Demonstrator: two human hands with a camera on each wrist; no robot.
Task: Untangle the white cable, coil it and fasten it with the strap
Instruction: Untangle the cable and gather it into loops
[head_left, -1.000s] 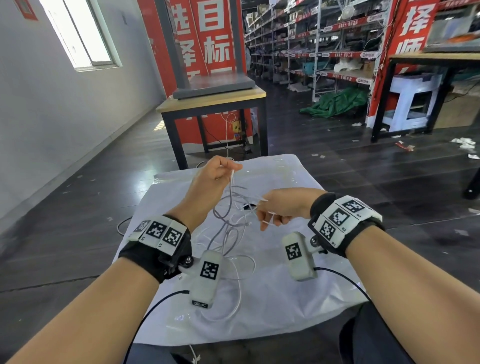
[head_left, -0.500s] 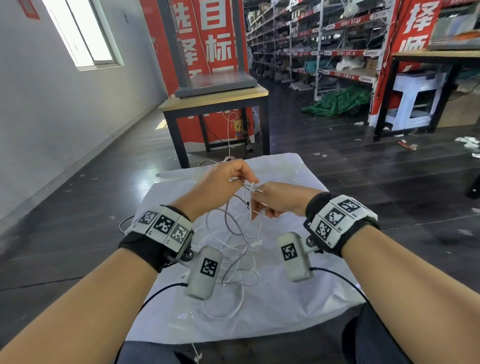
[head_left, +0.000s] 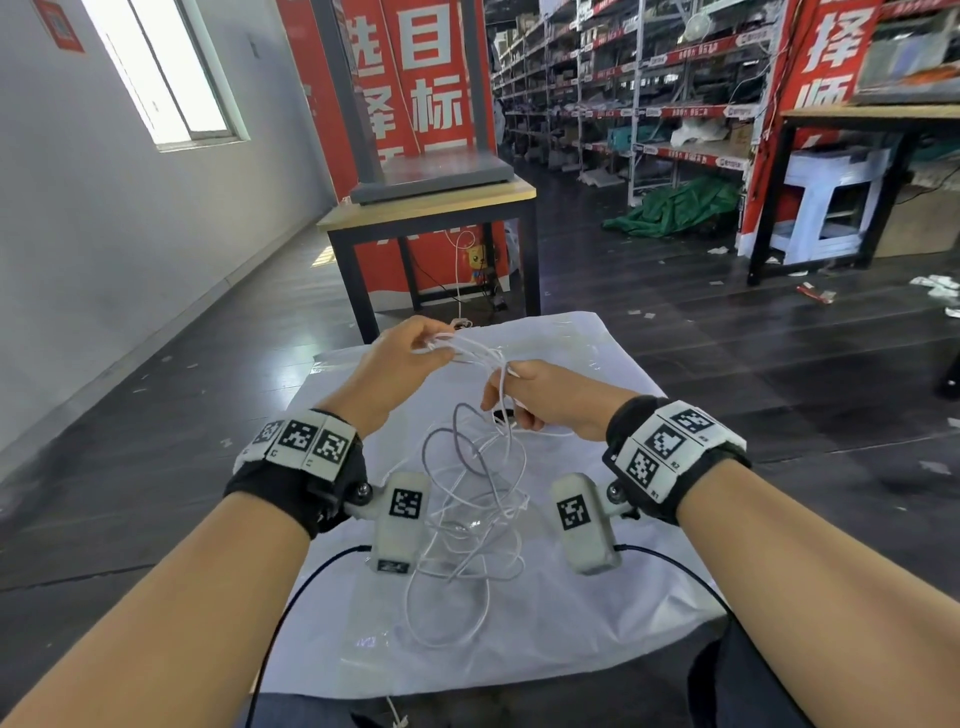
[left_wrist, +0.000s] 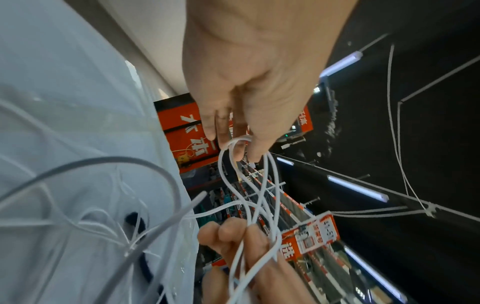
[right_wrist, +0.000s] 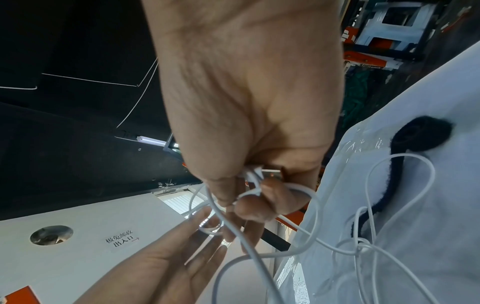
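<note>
Over white sheet (head_left: 571, 623) on warehouse floor, both lifted close together, left hand (head_left: 400, 364) pinching loops of white cable (head_left: 467, 499), right hand (head_left: 550, 395) clenched on plug end, likely to let tangle hang free; black strap (right_wrist: 405, 160) waiting on sheet.
</note>
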